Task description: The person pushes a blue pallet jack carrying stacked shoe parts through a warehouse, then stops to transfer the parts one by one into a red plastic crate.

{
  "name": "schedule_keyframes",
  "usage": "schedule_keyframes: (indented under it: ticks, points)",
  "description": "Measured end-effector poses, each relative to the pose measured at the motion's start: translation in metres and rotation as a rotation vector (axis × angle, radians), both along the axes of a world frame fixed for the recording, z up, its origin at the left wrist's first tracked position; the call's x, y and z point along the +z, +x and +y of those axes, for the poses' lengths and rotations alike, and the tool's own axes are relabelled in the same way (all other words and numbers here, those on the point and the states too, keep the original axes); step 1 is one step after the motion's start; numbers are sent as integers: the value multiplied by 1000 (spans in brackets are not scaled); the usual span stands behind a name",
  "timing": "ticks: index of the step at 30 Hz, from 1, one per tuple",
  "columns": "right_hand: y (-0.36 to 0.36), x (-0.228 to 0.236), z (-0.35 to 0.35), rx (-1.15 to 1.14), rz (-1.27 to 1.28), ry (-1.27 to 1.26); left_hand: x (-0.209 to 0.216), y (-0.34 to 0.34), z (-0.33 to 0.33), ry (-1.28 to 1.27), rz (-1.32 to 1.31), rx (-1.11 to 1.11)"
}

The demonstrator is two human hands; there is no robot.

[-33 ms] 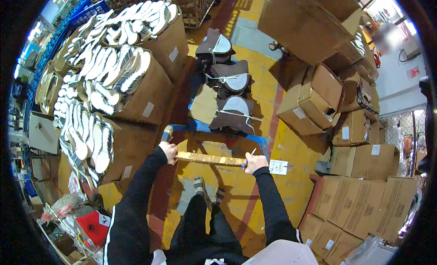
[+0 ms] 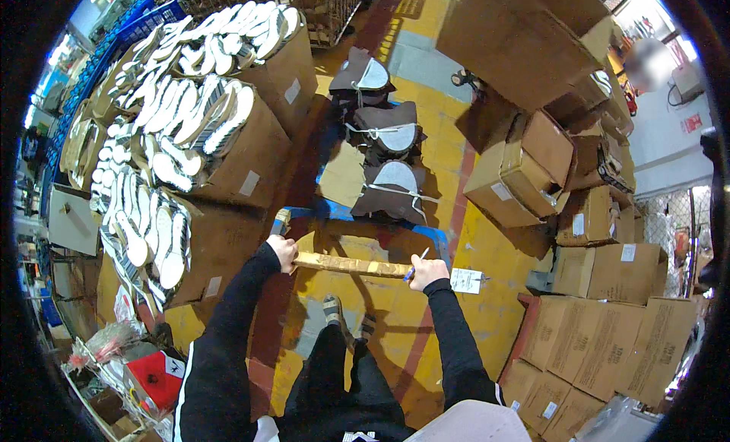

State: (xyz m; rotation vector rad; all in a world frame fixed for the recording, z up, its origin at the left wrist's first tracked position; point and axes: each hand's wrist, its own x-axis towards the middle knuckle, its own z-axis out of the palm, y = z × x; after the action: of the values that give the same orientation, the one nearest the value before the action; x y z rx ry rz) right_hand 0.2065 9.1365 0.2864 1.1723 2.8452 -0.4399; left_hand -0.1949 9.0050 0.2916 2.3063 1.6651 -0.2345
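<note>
My left hand [image 2: 283, 253] and my right hand [image 2: 427, 272] both grip the tape-wrapped handle bar [image 2: 350, 266] of a blue trolley [image 2: 334, 211]. The right hand also pinches a pen [image 2: 415, 265] against the bar. On the trolley's deck lie three tied bundles of dark shoe parts [image 2: 389, 182] with white ovals showing, lined up away from me. A white paper tag [image 2: 466, 280] hangs at the bar's right end. My feet [image 2: 347, 317] stand just behind the handle on the yellow floor.
Open cartons full of white shoe soles [image 2: 182, 123] line the left side. Stacked brown cardboard boxes [image 2: 601, 282] crowd the right and lower right. A wire cage [image 2: 319, 9] stands far ahead. A red box [image 2: 156, 377] and clutter lie at lower left.
</note>
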Motion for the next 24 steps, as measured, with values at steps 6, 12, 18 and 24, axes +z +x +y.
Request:
schedule_keyframes:
  ticks: [6,12,18,24]
  points:
    - [-33,4,43,3,-32,11,-7,-37,47,29,-17,13]
    - [-93,-2,106,-62,28,62,6,-97,127,-33,0,-1]
    - [-146,-12,192,-96,-122,-7,-10,-152,228,-59,18,-6]
    - [-205,-4,304,-115,-242,-156,-17,-204,339,-85,37,0]
